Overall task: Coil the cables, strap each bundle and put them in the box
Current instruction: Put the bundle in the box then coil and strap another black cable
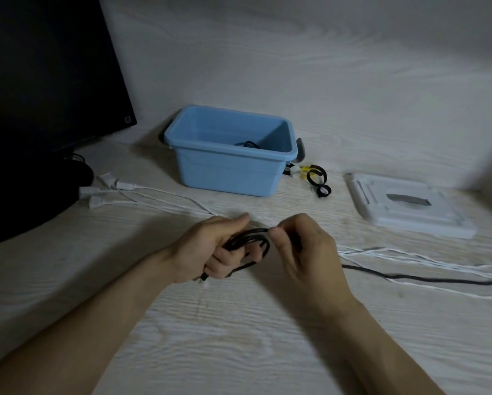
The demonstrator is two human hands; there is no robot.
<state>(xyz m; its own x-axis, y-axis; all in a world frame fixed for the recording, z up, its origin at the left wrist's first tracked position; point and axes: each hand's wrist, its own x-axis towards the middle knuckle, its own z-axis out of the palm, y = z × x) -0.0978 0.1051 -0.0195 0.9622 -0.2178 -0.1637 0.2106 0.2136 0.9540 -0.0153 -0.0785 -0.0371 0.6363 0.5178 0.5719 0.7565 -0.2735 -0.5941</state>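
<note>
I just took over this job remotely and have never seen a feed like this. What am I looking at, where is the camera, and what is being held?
There is no machine here: a person works with bare hands, and the single wide-angle camera sits on their head, looking down at a pale wood-grain table. The left hand holds loops of a black cable; the right hand pinches the same cable, whose loose end trails off to the right. Behind the hands stands an open blue box with something dark inside, probably a cable. Black straps lie beside the box, its white lid lies to the right, and white cables run across the table. A dark monitor stands on the left.
</note>
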